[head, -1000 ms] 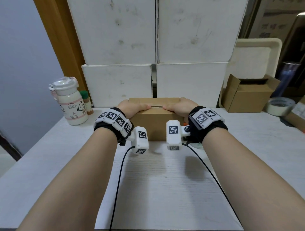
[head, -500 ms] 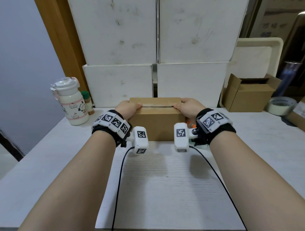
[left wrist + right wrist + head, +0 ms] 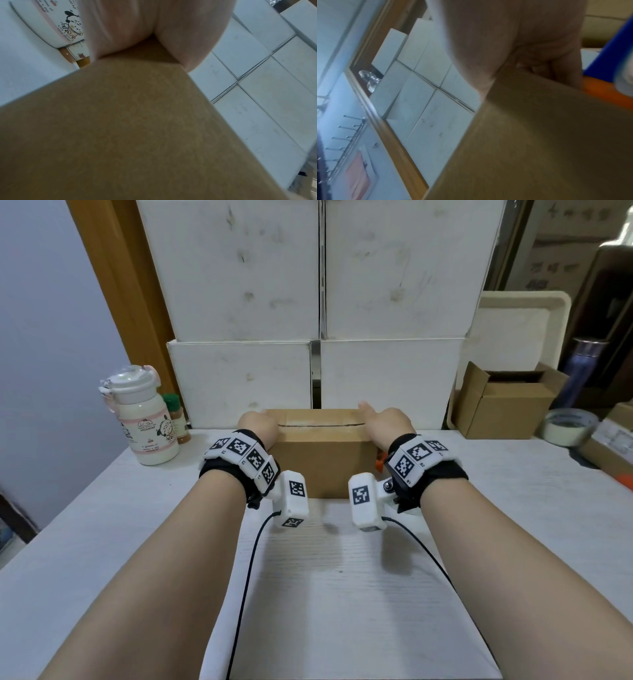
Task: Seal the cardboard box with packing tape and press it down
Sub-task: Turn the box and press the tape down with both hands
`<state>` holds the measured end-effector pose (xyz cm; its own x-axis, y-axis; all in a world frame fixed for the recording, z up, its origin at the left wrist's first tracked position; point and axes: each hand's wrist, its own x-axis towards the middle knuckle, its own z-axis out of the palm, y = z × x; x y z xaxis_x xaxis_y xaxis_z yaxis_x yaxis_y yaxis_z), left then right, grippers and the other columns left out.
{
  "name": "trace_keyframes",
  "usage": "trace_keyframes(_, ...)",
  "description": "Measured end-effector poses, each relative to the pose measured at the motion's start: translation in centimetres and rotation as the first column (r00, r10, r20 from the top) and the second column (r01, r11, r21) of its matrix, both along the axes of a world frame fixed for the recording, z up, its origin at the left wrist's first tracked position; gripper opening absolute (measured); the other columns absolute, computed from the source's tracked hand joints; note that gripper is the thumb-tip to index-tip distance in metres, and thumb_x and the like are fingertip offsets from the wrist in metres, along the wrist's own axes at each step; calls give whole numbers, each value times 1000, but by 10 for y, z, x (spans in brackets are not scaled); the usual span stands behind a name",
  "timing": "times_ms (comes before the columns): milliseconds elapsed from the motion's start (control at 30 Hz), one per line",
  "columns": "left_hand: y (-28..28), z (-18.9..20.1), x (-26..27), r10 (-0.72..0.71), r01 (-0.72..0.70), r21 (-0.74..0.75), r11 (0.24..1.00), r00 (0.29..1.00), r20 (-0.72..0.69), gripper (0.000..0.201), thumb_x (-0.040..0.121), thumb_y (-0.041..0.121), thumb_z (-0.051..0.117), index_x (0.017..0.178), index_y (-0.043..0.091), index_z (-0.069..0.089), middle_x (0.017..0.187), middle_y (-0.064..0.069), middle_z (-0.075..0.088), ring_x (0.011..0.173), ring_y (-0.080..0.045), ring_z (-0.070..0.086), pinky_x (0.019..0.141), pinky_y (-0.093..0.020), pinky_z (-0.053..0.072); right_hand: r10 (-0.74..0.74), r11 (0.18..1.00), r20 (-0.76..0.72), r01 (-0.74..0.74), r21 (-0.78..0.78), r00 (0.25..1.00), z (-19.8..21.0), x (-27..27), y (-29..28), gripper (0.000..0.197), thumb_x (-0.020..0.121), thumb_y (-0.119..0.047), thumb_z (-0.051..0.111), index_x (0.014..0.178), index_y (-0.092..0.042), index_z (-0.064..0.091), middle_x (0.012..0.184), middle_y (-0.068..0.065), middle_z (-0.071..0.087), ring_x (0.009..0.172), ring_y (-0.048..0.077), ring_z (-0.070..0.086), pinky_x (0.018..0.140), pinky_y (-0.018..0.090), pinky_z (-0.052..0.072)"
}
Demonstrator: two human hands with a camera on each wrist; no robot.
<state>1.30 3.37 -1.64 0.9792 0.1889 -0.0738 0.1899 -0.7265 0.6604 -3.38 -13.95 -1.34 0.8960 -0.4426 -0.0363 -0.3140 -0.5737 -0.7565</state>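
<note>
- We see the cardboard box (image 3: 323,460) on the white counter (image 3: 342,594), closed, dark seam running left to right along its top, standing just in front of the stacked white boxes (image 3: 318,302).
- Left hand (image 3: 258,428) is at the box's left end; in the left wrist view the palm and thumb wrap its upper corner, so we call it clamped on the box (image 3: 137,128).
- Right hand (image 3: 385,424) is at the box's right end, thumb sticking out over the top edge; the right wrist view shows fingers curled down the side of the box (image 3: 547,135), gripping it.
- We cannot tell whether tape already lies over the seam.
- Roll of tape (image 3: 568,426) sits on the counter far right, well apart from both hands.
- An open cardboard carton (image 3: 507,402) stands beside the roll.
- A white bottle with a cartoon print (image 3: 144,419) stands on the left, a small green-capped jar (image 3: 176,419) just behind it.
- Something orange (image 3: 378,464) shows by the right wrist, mostly hidden.
</note>
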Motion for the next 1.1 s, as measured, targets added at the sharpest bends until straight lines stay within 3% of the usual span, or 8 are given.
trace_keyframes(200, 5, 1, -7, -73, 51, -160, 986, 988, -135, 77, 85, 63, 50, 134, 3, 47, 129, -14, 55, 112, -31, 55, 87, -33, 39, 91, 992, -152, -103, -75, 984, 9, 6, 9, 75, 77, -68, 55, 120, -6, 59, 120, 12, 61, 102, 29, 57, 81, 30, 41)
trace_keyframes(300, 5, 1, -7, -69, 56, -81, 995, 985, -161, 69, 89, 54, 49, 132, 1, 47, 123, -15, 56, 107, -32, 55, 83, -31, 39, 41, 990, -147, -60, -126, 988, 3, 8, 8, 61, 83, -54, 60, 117, -3, 58, 119, 12, 62, 102, 28, 58, 78, 28, 40)
trace_keyframes(433, -4, 8, -9, -5, 6, 17, 1000, 998, -69, 46, 101, 7, 30, 145, -4, 24, 136, -22, 50, 123, -36, 52, 97, -37, 43, 22, 976, -155, -55, -210, 988, 6, 9, 6, 49, 93, -41, 50, 114, 2, 61, 119, 16, 63, 110, 31, 58, 81, 30, 43)
trace_keyframes(500, -4, 2, -4, -12, 16, 94, 995, 999, -42, 48, 100, 1, 27, 147, -4, 17, 138, -23, 47, 126, -37, 50, 100, -39, 43, 17, 968, -164, -57, -243, 986, 6, 10, 5, 46, 96, -37, 46, 113, 3, 61, 120, 18, 63, 111, 32, 58, 85, 31, 44)
trace_keyframes(700, -5, 2, -3, 88, -89, -144, 985, 996, -16, 47, 102, 7, 24, 147, -6, 18, 144, -24, 41, 132, -37, 43, 106, -38, 37, -14, 957, -98, -15, -291, 995, 1, 10, 6, 36, 100, -21, 38, 72, -1, 49, 107, 18, 63, 104, 31, 60, 78, 29, 42)
trace_keyframes(800, -3, 3, -4, 75, -80, -113, 990, 996, -46, 47, 105, 12, 16, 146, -10, 19, 147, -27, 34, 137, -39, 34, 112, -40, 27, -24, 953, -83, -2, -302, 996, 0, 8, 7, 30, 101, -13, 34, 105, 1, 60, 122, 19, 60, 116, 32, 56, 93, 32, 44)
trace_keyframes(933, -2, 3, -6, 34, -35, -22, 999, 997, -67, 51, 106, 22, 13, 143, -9, 28, 146, -28, 36, 138, -37, 33, 113, -39, 22, -61, 973, -12, 57, -226, 998, -6, 4, 5, 37, 99, -12, 31, 126, -4, 55, 122, 16, 58, 113, 30, 56, 75, 30, 38)
trace_keyframes(1100, 4, -2, -3, -27, 17, -142, 990, 997, -68, 69, 101, 49, 21, 137, -5, 43, 137, -24, 48, 128, -34, 45, 105, -37, 31, -79, 997, 28, 80, -24, 996, -8, 3, 1, 53, 90, -59, 43, 89, -8, 55, 91, 9, 58, 80, 28, 53, 69, 30, 38)
